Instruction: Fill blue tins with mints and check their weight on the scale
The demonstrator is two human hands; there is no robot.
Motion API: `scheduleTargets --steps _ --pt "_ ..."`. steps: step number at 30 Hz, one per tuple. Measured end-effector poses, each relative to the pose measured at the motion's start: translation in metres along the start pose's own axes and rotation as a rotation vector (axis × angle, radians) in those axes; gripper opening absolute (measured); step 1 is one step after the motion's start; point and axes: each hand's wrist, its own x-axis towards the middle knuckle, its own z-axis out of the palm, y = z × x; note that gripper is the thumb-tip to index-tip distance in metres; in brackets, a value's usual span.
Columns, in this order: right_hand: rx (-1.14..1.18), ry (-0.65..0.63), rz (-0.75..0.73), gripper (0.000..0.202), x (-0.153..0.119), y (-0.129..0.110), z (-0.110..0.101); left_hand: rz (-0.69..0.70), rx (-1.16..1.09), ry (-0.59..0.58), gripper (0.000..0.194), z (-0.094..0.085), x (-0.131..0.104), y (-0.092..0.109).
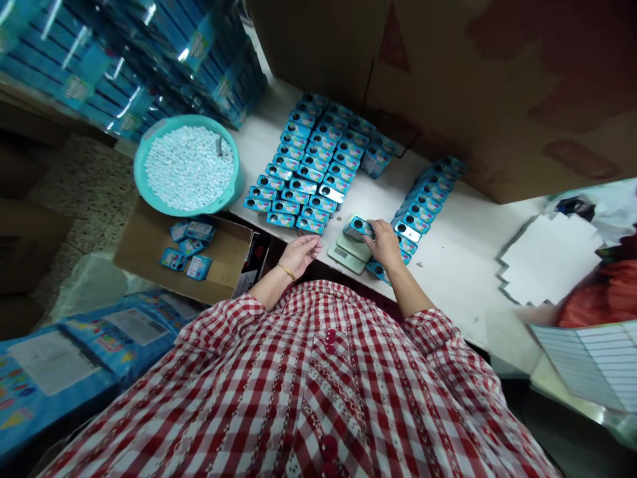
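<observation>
My right hand (385,244) grips one end of a small blue tin (359,228) with a dark round spot on its top. That tin is at the far end of a pale green weighing scale (350,252); whether it rests on the plate I cannot tell. Just left of the scale, my left hand (301,255) hovers near the table edge, fingertips pressed together; anything between them is too small to see. Beyond it stand packed rows of matching blue tins (310,174). A slanting line of more tins (419,211) runs beside my right hand.
At left, a turquoise basin (237,178) holds small white pieces (186,166) and a grey scoop. Below it, an open cardboard box (223,265) contains several blue packs. Wrapped blue stacks (199,60), a large carton (448,86), white card sheets (552,259) and a lined notebook (592,362) surround the table.
</observation>
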Motion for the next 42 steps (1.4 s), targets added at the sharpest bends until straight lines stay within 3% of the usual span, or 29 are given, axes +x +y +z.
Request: scheduleTargets --steps 4,8,11,14,17,21,24,27,29,34,38,42 --pt "-0.023 0.107 0.081 0.038 0.063 0.014 -0.006 0.016 -0.055 0.059 0.009 -0.013 -0.001 0.005" --pt "-0.067 0.07 0.226 0.041 0.132 0.024 -0.001 0.024 -0.081 0.123 0.01 -0.027 -0.006 0.009" --pt "-0.05 0.07 0.262 0.045 0.149 0.034 0.002 0.008 -0.079 0.152 0.01 -0.033 -0.007 0.01" --pt "-0.021 0.171 0.14 0.04 0.111 0.048 -0.007 -0.02 -0.063 0.152 0.009 -0.034 -0.004 0.009" --pt "-0.052 0.217 0.003 0.029 0.026 0.049 -0.024 -0.057 -0.033 0.124 0.008 -0.03 0.002 0.007" --pt "-0.214 -0.012 -0.05 0.022 -0.087 0.023 -0.027 -0.109 0.015 0.057 0.008 -0.017 0.008 0.003" --pt "-0.364 -0.076 -0.017 0.023 -0.127 0.009 -0.004 -0.122 0.041 0.005 0.008 -0.007 0.008 -0.001" --pt "-0.439 -0.038 -0.001 0.02 -0.135 0.008 0.017 -0.133 0.051 -0.032 0.007 0.0 0.003 -0.004" --pt "-0.442 -0.031 -0.006 0.019 -0.135 0.008 0.019 -0.144 0.056 -0.035 0.007 0.001 0.0 -0.006" --pt "-0.391 -0.026 -0.039 0.021 -0.129 -0.015 -0.02 -0.144 0.04 0.001 0.008 -0.007 -0.007 -0.009" --pt "-0.368 -0.038 -0.123 0.026 -0.09 -0.044 -0.037 -0.132 0.007 0.01 0.008 -0.011 -0.01 -0.012" --pt "-0.337 -0.138 -0.197 0.025 -0.039 -0.056 -0.018 -0.121 -0.021 0.018 0.008 -0.015 -0.013 -0.014"
